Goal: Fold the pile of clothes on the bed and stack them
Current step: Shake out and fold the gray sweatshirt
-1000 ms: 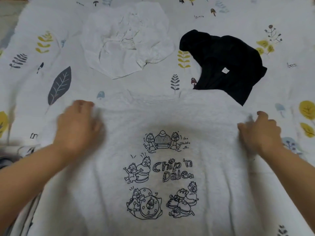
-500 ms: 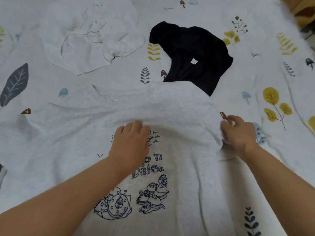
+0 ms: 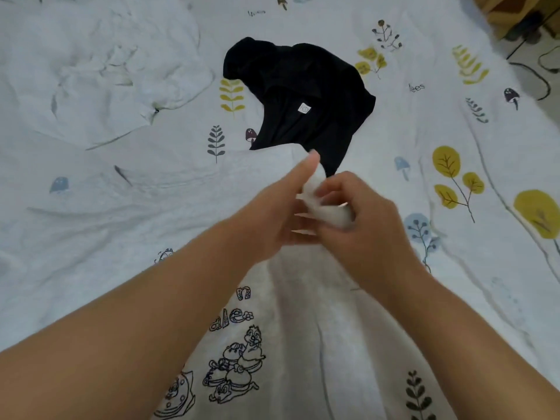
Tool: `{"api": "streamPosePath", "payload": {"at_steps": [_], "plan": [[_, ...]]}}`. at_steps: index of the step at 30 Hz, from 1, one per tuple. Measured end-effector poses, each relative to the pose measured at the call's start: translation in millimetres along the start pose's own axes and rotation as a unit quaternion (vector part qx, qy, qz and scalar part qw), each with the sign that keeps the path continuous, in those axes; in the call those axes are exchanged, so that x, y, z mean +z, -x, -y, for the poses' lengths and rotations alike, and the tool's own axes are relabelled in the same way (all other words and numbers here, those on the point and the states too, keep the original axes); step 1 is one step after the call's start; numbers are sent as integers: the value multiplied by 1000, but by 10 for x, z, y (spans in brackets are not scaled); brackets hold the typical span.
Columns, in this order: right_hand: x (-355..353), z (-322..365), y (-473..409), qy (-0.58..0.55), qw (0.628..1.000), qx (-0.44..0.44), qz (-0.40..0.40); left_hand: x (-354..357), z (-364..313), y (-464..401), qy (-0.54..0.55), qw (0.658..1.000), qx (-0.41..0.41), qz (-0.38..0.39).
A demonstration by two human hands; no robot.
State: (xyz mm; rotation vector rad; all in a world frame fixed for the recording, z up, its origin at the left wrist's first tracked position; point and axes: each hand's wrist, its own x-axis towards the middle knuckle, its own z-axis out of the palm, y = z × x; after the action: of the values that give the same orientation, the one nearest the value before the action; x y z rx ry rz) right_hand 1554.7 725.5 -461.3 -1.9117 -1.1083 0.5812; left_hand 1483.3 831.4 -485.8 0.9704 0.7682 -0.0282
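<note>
— Where's the shirt?
— The light grey cartoon-print T-shirt [image 3: 297, 328] lies on the leaf-patterned bedsheet [image 3: 454, 268], below the crumpled black garment [image 3: 303, 98].
— Your hands?
— My left hand [image 3: 272, 213] and right hand [image 3: 363, 225] both pinch its bunched sleeve.

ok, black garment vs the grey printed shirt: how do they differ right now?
The black garment is plain dark with a small white label; the grey printed shirt is pale with cartoon line drawings. The black garment lies crumpled and untouched farther up the bed sheet; the grey printed shirt is nearer, its right edge bunched up and gripped by the left hand and right hand. The shirt's top edge overlaps the black garment. Both are still unfolded.
</note>
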Motion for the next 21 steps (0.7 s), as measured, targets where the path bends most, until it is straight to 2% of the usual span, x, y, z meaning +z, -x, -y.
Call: {"api": "streamPosePath", "payload": {"at_steps": [1, 2, 4, 6, 8, 12, 15, 16, 17, 19, 20, 21], "plan": [[42, 57, 51, -33, 998, -10, 52, -66, -18, 3, 7, 1000, 5, 7], [82, 80, 107, -68, 992, -5, 105, -154, -23, -4, 0, 1000, 12, -22], [145, 42, 225, -77, 986, 18, 148, -373, 24, 1, -53, 990, 8, -128], [193, -80, 306, 37, 995, 25, 94, -602, 135, 27, -134, 961, -6, -242], [247, -210, 348, 157, 985, 40, 56, -749, 244, 72, -193, 933, -25, -302], [489, -337, 400, 251, 951, 87, 160, -759, 356, 105, -329, 903, -9, -276], [628, -323, 404, 328, 930, 56, 153, -765, 388, 100, -432, 869, 43, -240], [639, -292, 408, 341, 927, 49, 145, -800, 376, 116, -437, 870, 40, -225], [638, -281, 414, 353, 925, 30, 134, -840, 348, 141, -405, 889, 29, -213], [607, -291, 467, 317, 945, -32, 76, -920, 289, 204, -291, 931, -5, -222], [581, -284, 499, 303, 949, -58, 67, -968, 272, 217, -276, 928, -11, -251], [579, -295, 539, 293, 949, -72, 86, -1022, 265, 211, -324, 901, -5, -289]]}}
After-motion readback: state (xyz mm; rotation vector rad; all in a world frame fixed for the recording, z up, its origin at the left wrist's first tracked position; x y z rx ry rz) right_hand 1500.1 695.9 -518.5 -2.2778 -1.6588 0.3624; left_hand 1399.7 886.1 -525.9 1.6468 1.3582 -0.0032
